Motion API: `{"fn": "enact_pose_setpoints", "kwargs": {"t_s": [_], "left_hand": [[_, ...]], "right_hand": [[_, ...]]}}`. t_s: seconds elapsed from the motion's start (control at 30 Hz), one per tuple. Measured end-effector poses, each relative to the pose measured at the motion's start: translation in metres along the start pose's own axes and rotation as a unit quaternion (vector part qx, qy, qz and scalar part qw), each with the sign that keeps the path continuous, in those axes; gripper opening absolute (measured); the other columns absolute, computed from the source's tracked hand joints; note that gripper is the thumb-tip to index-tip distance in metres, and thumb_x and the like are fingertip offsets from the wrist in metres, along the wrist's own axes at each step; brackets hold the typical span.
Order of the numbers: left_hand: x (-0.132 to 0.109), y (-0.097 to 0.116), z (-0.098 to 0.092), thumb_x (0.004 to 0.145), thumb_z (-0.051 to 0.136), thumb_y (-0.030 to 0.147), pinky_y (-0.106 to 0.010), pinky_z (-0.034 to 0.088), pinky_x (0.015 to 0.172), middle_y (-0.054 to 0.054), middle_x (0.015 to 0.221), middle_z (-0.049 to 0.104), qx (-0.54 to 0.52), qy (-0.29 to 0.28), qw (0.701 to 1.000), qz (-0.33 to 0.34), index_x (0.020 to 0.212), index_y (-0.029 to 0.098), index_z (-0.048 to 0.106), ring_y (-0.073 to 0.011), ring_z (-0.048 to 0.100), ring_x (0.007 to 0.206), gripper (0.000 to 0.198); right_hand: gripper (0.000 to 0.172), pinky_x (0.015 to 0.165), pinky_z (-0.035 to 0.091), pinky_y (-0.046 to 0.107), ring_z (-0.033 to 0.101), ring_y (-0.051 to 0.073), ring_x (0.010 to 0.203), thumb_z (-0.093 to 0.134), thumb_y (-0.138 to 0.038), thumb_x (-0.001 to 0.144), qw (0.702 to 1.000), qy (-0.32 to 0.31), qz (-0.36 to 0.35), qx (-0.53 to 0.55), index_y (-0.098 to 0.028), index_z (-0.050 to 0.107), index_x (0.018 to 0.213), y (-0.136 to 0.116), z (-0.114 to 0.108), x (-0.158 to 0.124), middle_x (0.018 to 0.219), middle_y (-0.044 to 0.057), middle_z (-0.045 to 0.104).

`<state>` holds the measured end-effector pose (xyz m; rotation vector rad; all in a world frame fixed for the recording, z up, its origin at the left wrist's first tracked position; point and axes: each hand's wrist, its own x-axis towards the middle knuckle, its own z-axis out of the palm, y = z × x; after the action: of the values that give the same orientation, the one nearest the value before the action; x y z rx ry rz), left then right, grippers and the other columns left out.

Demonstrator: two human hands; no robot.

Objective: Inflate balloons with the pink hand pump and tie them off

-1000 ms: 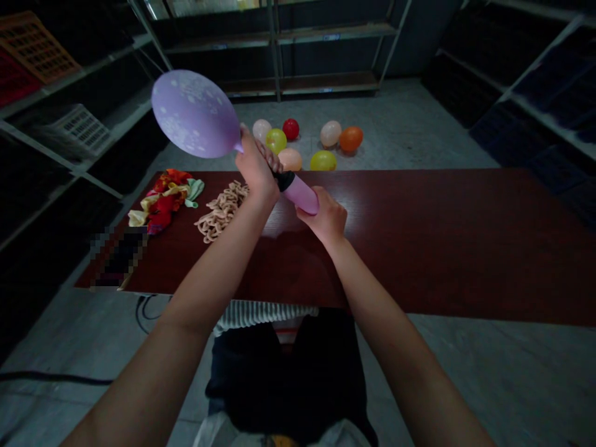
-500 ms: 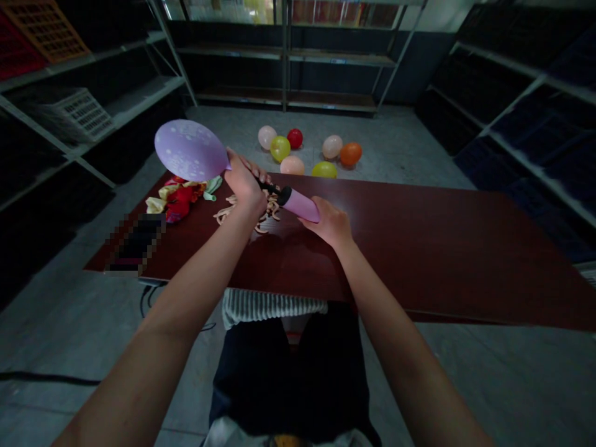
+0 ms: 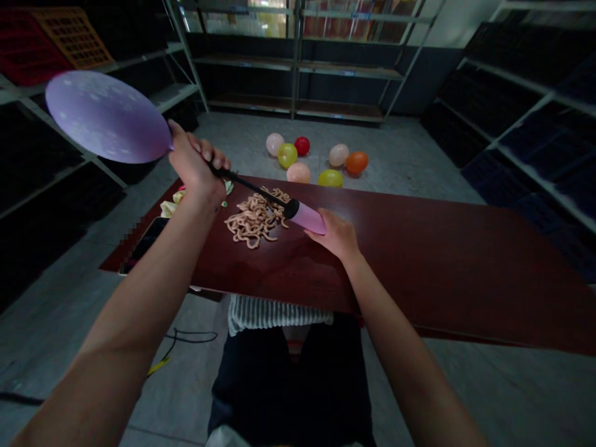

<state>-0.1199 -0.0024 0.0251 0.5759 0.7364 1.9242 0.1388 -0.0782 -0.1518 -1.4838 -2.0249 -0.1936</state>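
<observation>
The left hand [image 3: 195, 171] is being closed firmly around the neck of a lilac balloon [image 3: 107, 117], with the end of a black tube [image 3: 246, 188] being gripped in the same fist, and the balloon, inflated, is being held up in the air beyond the table's left side. The right hand [image 3: 333, 234] is being kept half-open against the pink end of a pump [image 3: 307, 218], though how firm that hold is cannot be told. The pump is being held over the table [image 3: 419, 273] edge nearest the balloons, just beside a heap of tan long balloons [image 3: 254, 218], and the tube is being stretched across that heap. Round balloons [image 3: 298, 174] are being left on the floor [image 3: 400, 155] beyond the table, before metal shelves [image 3: 298, 68].
</observation>
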Motion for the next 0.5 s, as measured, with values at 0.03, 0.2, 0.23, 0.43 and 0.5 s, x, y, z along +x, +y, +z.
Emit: {"fn": "enact_pose_setpoints", "kwargs": {"t_s": [0.03,0.2,0.23,0.43,0.5], "left_hand": [[-0.001,0.0,0.006,0.109,0.032,0.047,-0.029,0.021,0.042,0.004,0.048,0.021,0.0,-0.009,1.0,0.011,0.062,0.021,0.023,-0.0105,0.022,0.039,0.054],[-0.01,-0.022,0.043,0.107,0.037,0.052,-0.027,0.019,0.04,0.005,0.05,0.017,-0.009,-0.042,0.997,0.065,0.061,0.022,0.02,-0.0102,0.02,0.037,0.057],[-0.011,-0.027,0.052,0.106,0.037,0.053,-0.027,0.019,0.04,0.005,0.051,0.016,-0.006,-0.047,0.997,0.066,0.062,0.022,0.02,-0.0103,0.02,0.038,0.057],[-0.014,-0.05,0.11,0.109,0.028,0.05,-0.026,0.017,0.042,0.004,0.055,0.014,0.007,-0.107,0.991,0.074,0.064,0.022,0.019,-0.0102,0.02,0.038,0.054],[-0.018,-0.058,0.126,0.109,0.03,0.049,-0.024,0.019,0.043,0.004,0.058,0.017,0.015,-0.146,0.986,0.076,0.065,0.022,0.022,-0.0094,0.021,0.039,0.052]], "right_hand": [[0.053,0.081,0.055,0.036,0.071,0.025,0.096,0.071,-0.052,0.085,1.0,0.006,0.005,0.005,-0.017,0.06,0.124,0.001,0.0,0.0,0.113,0.012,0.074],[0.047,0.075,0.054,0.036,0.072,0.026,0.091,0.071,-0.047,0.084,0.995,0.055,0.082,0.011,-0.018,0.06,0.12,0.009,0.001,0.001,0.105,0.011,0.075],[0.046,0.074,0.053,0.036,0.072,0.026,0.09,0.071,-0.047,0.083,0.992,0.069,0.104,0.012,-0.018,0.061,0.118,0.01,0.001,0.001,0.103,0.01,0.075],[0.042,0.067,0.05,0.035,0.071,0.027,0.085,0.07,-0.051,0.082,0.966,0.126,0.224,0.026,-0.021,0.06,0.109,0.015,0.001,0.003,0.098,0.008,0.075],[0.042,0.066,0.049,0.034,0.071,0.027,0.084,0.069,-0.053,0.082,0.959,0.134,0.246,0.035,-0.022,0.059,0.108,0.015,0.001,0.004,0.097,0.008,0.075]]}}
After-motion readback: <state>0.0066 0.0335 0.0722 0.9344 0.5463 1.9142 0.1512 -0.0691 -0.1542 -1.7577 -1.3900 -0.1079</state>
